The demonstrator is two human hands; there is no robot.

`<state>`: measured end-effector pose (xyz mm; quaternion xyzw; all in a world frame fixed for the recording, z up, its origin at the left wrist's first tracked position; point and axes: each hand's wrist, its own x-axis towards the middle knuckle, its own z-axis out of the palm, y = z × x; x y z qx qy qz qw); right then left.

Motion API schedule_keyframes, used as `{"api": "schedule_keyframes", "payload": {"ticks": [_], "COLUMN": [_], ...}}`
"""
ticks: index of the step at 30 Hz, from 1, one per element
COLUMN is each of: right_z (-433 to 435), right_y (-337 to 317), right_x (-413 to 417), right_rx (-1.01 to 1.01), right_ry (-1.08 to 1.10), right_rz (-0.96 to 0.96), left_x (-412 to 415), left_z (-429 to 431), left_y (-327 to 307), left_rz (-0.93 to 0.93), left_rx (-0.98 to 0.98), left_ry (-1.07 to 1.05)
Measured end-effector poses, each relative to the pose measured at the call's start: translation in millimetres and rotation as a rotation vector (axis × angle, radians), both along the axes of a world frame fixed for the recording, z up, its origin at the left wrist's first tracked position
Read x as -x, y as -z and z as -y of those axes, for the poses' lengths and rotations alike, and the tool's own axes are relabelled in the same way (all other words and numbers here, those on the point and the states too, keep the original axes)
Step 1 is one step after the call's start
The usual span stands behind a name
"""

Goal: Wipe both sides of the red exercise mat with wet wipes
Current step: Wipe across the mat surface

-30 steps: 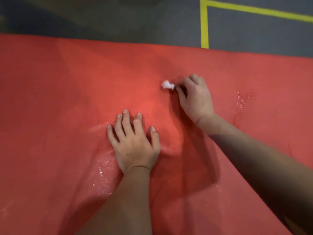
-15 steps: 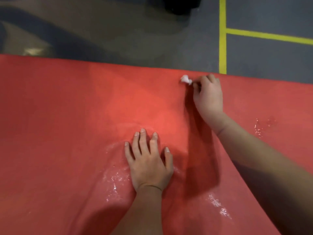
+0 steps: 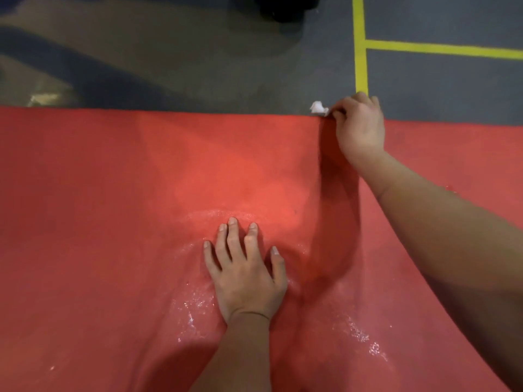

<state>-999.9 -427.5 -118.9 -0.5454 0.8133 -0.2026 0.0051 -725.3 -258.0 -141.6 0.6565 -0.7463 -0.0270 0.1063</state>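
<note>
The red exercise mat (image 3: 119, 210) lies flat and fills most of the view, with wet shiny patches around its middle and lower part. My left hand (image 3: 246, 275) rests flat on the mat, fingers spread and straight. My right hand (image 3: 359, 128) reaches to the mat's far edge and grips a small crumpled white wet wipe (image 3: 318, 108), which sticks out to the left of the fingers right at that edge.
Beyond the mat's far edge is a dark grey floor (image 3: 198, 66) with yellow tape lines (image 3: 360, 52) at the upper right. A dark object (image 3: 285, 7) sits at the top edge. A pale scrap (image 3: 42, 99) lies on the floor at the far left.
My right hand has slid the wipe away from me, from the mat's middle to its far edge. My left hand stays pressed flat on the mat.
</note>
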Motion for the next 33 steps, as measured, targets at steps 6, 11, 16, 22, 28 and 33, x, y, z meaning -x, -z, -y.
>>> {"api": "schedule_keyframes", "payload": {"ticks": [6,11,16,22,28,33], "right_z": [-55,-58,-85,-135,-159,-220], "right_y": [7,5,-1,-2,-1,-11], "right_x": [-25,-7,-14,-38,-54,-63], "right_rx": [0.025,0.035,0.019,0.016,-0.006,-0.134], "right_ry": [0.038,-0.068,-0.051,-0.203,-0.167,-0.354], "right_rz": [0.100,0.054,0.131,0.125,0.170,0.167], "left_x": [0,0,0,-2,-2,-3], "left_z": [2,3,2,2,1,2], "left_y": [-1,1,2,7,5,7], "left_rz": [0.005,0.020,0.008,0.015,-0.011,-0.035], "left_rx": [0.004,0.010,0.018,0.060,0.048,0.061], "left_ry": [0.004,0.013,0.017,0.018,0.025,0.025]}}
